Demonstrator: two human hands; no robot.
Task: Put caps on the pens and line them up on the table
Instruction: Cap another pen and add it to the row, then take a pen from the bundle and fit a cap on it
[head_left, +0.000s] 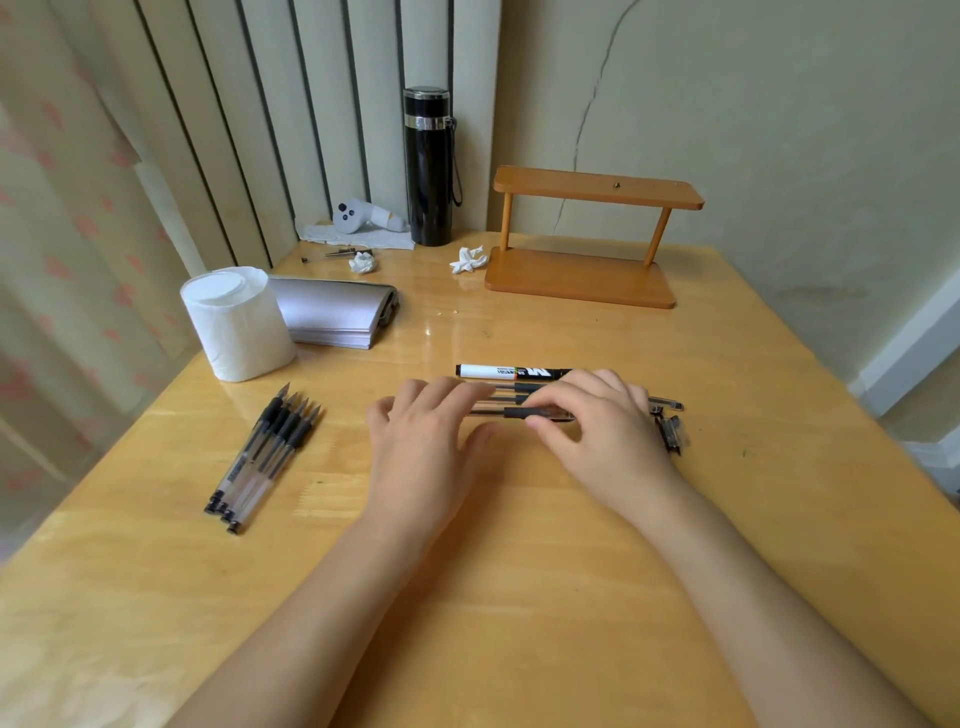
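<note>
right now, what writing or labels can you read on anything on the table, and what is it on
Marker: a large black "M" printed on the white barrel, seen upside down; the small print beside it is too blurred to read.
Uncapped pens: dark print on the clear barrels, too small to read.
Black flask: no text visible.
Nothing else carries readable text.

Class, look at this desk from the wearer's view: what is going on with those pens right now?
A person is sorting pens on a wooden table. Both hands rest on a row of pens lying side by side in the middle, behind a marker; the left hand steadies them while the right hand pinches the nearest one. A bundle of uncapped pens waits at the left, and loose caps lie at the right.
</note>
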